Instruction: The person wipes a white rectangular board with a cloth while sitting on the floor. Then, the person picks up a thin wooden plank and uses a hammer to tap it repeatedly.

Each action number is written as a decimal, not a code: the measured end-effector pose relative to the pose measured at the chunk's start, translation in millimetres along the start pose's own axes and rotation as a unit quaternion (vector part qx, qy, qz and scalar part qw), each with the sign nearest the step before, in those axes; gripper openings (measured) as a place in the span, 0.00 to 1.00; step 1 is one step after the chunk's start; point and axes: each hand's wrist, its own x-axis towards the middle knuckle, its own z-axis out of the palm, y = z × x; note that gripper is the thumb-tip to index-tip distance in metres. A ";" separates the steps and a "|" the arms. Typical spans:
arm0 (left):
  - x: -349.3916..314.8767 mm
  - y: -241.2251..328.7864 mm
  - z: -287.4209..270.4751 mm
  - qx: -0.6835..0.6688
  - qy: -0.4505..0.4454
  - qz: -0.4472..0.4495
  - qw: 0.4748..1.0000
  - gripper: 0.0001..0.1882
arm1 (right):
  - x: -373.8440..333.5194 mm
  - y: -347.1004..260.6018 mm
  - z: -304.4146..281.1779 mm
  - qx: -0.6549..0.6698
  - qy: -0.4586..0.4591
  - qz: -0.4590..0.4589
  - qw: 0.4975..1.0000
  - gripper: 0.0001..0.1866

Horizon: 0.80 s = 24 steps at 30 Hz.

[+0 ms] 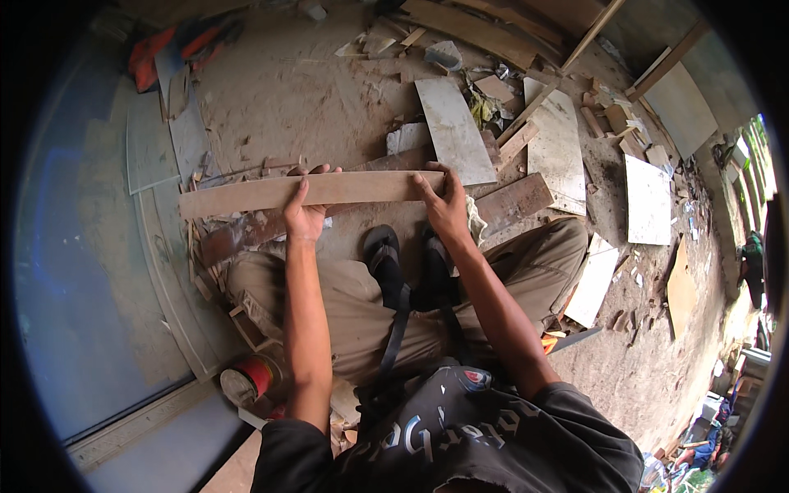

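A long, thin wooden strip (362, 187) lies level across both my hands, above my feet. My left hand (306, 209) grips it near its middle, thumb on the near face and fingers behind the far edge. At the strip's right end, my right hand (446, 204) pinches it with the thumb in front. The strip's left end sticks out well past my left hand. Below it, a dark reddish-brown board (518, 201) rests on the ground, partly hidden by the strip and my hands.
Pale boards (456, 131) and wood scraps (518, 144) litter the dirt floor (288, 90) ahead and right. A blue-grey panel (90, 246) stands along the left. A can with a red band (246, 378) sits by my left leg. An orange-red item (148, 62) lies far left.
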 end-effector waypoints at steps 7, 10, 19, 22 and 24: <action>-1.0 -0.4 -1.5 -0.001 0.016 -0.010 1.000 0.12 | -4.5 -5.0 -6.8 0.020 -0.043 0.037 0.998 0.23; 2.6 -2.8 -12.2 0.007 0.029 -0.007 1.000 0.15 | -5.6 9.4 -8.6 0.082 -0.056 0.056 0.993 0.22; 13.2 -19.4 -12.3 0.147 0.174 0.067 0.971 0.28 | -17.5 82.3 -35.5 0.294 -0.108 0.469 0.826 0.22; 13.5 -20.2 -5.9 0.227 0.303 0.081 0.922 0.28 | -19.7 107.0 -39.8 0.008 -0.041 0.384 0.922 0.27; 18.2 -18.7 -20.8 0.271 0.295 0.096 0.911 0.26 | -22.5 160.8 -63.1 -0.324 -0.058 0.192 0.925 0.32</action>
